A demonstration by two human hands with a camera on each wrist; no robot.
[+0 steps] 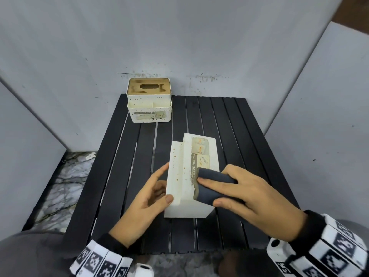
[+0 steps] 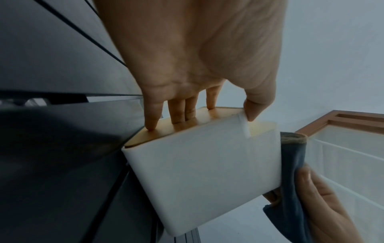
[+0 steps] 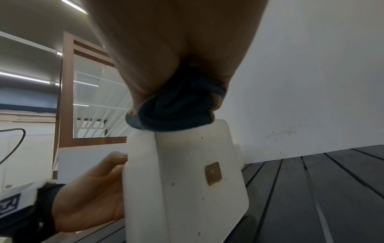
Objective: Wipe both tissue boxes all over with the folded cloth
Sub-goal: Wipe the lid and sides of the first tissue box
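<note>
Two cream tissue boxes sit on the black slatted table (image 1: 229,120): the far tissue box (image 1: 149,100) stands upright at the back left edge, its tan wooden lid with an oval slot facing up, brown smears on that lid, and a "TISSUE HOLDER" label on the front. The near tissue box (image 1: 188,174) lies tipped on its side in front of you, label face upward, speckled with small orange-brown spots along its left part. Your left hand (image 1: 147,198) steadies it, thumb over the near corner and fingers (image 2: 152,121) laid straight against the wooden lid, which faces left. Your right hand (image 1: 249,194) grips the folded cloth (image 1: 211,186), a dark blue-grey pad with a soiled, greyish edge, fingers curled over it, and presses it onto the label's near end.
</note>
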